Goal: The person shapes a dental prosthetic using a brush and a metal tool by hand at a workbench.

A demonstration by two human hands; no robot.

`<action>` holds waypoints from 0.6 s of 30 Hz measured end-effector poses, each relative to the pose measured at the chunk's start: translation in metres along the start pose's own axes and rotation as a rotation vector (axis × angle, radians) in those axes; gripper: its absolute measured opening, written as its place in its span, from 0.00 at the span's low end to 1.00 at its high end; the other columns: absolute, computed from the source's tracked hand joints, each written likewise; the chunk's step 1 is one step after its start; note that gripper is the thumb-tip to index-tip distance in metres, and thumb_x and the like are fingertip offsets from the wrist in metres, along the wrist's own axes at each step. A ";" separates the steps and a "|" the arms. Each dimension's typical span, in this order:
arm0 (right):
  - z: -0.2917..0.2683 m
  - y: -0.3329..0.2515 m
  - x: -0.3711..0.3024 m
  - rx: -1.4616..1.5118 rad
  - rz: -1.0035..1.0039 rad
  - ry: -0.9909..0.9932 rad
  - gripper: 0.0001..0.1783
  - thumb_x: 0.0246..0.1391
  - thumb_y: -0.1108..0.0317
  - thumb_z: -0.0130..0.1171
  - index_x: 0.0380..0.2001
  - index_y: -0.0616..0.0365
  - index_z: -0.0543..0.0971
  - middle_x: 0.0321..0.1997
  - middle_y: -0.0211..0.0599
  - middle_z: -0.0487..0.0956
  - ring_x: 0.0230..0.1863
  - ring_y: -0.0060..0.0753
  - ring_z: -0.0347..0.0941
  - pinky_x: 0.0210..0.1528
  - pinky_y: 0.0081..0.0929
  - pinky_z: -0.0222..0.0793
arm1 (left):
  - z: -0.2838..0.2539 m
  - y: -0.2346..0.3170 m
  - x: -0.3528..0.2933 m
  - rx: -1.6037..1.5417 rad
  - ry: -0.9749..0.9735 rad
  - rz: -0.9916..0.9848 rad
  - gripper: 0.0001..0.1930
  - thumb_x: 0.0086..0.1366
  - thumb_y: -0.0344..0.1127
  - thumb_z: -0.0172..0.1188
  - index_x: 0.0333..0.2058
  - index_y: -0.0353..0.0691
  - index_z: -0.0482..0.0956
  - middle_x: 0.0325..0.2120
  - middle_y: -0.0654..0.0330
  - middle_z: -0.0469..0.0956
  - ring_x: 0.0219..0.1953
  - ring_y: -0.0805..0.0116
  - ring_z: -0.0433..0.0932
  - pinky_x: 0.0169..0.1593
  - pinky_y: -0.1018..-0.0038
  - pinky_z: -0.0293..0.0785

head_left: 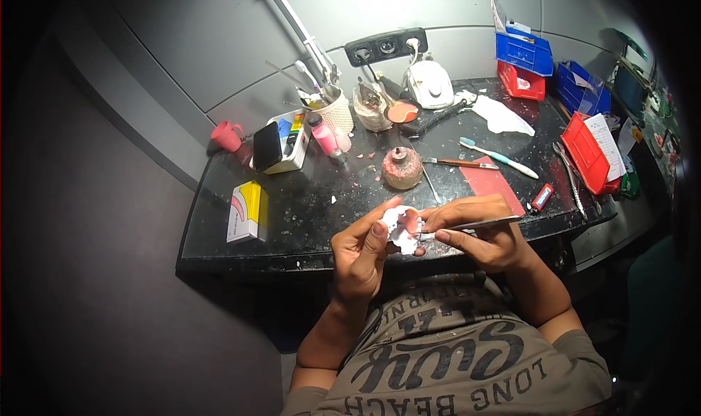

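Observation:
My left hand [358, 252] is closed around a jagged white plaster-like piece with a pink hollow, perhaps a dental mould [399, 239]. Fingers and thumb grip its left side. My right hand [491, 244] pinches a slim metal hand tool [485, 225], whose shaft lies across the fingers and sticks out to the right. Its tip meets the pink hollow, though the exact shape of that tip is too small to make out. Just beyond both hands stands a stained round burner-like pot [401, 169] with a narrow neck.
On the black worktop [292, 230] lie a brown-handled knife [460, 163], a toothbrush [499, 158], a pink sheet [491, 184], a red lighter [542, 197] and pliers [571, 176]. Red and blue bins [590, 157] stand right; a yellow-white box [247, 210] and tool holder [336, 113] stand left.

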State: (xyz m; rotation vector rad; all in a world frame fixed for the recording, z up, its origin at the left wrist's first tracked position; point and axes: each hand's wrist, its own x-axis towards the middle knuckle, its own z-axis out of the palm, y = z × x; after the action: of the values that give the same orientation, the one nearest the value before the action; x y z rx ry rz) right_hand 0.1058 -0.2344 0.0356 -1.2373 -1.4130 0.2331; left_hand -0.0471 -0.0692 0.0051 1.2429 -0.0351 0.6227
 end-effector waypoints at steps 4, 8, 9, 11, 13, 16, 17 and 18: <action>0.001 -0.001 -0.002 -0.011 0.003 0.011 0.05 0.54 0.79 0.63 0.34 0.69 0.83 0.37 0.48 0.86 0.45 0.41 0.84 0.48 0.32 0.77 | 0.002 0.004 0.002 -0.066 -0.023 -0.049 0.28 0.77 0.42 0.47 0.60 0.17 0.65 0.46 0.39 0.79 0.45 0.56 0.83 0.45 0.60 0.87; 0.000 0.000 -0.003 -0.003 0.032 0.009 0.05 0.54 0.78 0.63 0.34 0.69 0.83 0.37 0.47 0.86 0.45 0.42 0.84 0.47 0.32 0.77 | 0.004 0.005 0.003 -0.183 -0.022 -0.072 0.25 0.76 0.38 0.49 0.59 0.17 0.66 0.45 0.41 0.79 0.44 0.60 0.82 0.44 0.60 0.87; 0.001 0.000 -0.004 -0.020 0.021 0.011 0.05 0.54 0.78 0.63 0.34 0.69 0.83 0.37 0.47 0.86 0.45 0.42 0.84 0.48 0.32 0.77 | 0.003 0.005 0.003 -0.190 -0.027 -0.069 0.25 0.76 0.38 0.49 0.59 0.17 0.66 0.46 0.41 0.79 0.45 0.60 0.82 0.44 0.61 0.87; 0.001 0.000 -0.004 -0.036 0.009 0.012 0.05 0.54 0.79 0.63 0.34 0.69 0.83 0.37 0.47 0.86 0.44 0.42 0.84 0.48 0.32 0.77 | 0.003 0.004 0.002 -0.195 -0.031 -0.067 0.25 0.76 0.38 0.49 0.59 0.17 0.66 0.46 0.41 0.78 0.45 0.59 0.82 0.44 0.61 0.87; 0.003 -0.001 -0.005 -0.036 -0.014 0.033 0.05 0.53 0.79 0.63 0.34 0.69 0.83 0.37 0.47 0.86 0.46 0.42 0.84 0.49 0.33 0.77 | 0.003 0.004 0.002 -0.197 -0.036 -0.061 0.25 0.76 0.38 0.49 0.59 0.17 0.66 0.46 0.41 0.78 0.45 0.59 0.82 0.45 0.60 0.86; 0.005 -0.003 -0.007 -0.051 -0.023 0.047 0.05 0.53 0.80 0.63 0.35 0.69 0.83 0.37 0.48 0.85 0.48 0.44 0.84 0.49 0.33 0.77 | 0.003 0.004 0.000 -0.178 -0.031 -0.048 0.25 0.76 0.38 0.50 0.59 0.18 0.66 0.46 0.41 0.78 0.45 0.60 0.82 0.46 0.60 0.86; 0.005 -0.003 -0.008 -0.051 -0.023 0.046 0.05 0.53 0.80 0.63 0.35 0.69 0.83 0.37 0.48 0.85 0.48 0.44 0.84 0.49 0.33 0.77 | 0.003 0.004 0.000 -0.178 -0.031 -0.048 0.25 0.76 0.38 0.50 0.59 0.18 0.66 0.46 0.41 0.78 0.45 0.60 0.82 0.46 0.60 0.86; 0.005 -0.005 -0.008 -0.044 -0.011 0.049 0.05 0.53 0.80 0.63 0.35 0.69 0.83 0.37 0.48 0.85 0.48 0.45 0.84 0.50 0.33 0.78 | 0.003 0.004 0.000 -0.176 -0.041 -0.046 0.26 0.76 0.38 0.50 0.60 0.18 0.66 0.47 0.41 0.78 0.46 0.60 0.82 0.46 0.60 0.86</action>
State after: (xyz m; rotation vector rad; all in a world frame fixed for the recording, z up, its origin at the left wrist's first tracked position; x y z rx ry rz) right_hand 0.0975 -0.2400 0.0328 -1.2633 -1.3887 0.1642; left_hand -0.0484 -0.0711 0.0097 1.0835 -0.0933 0.5431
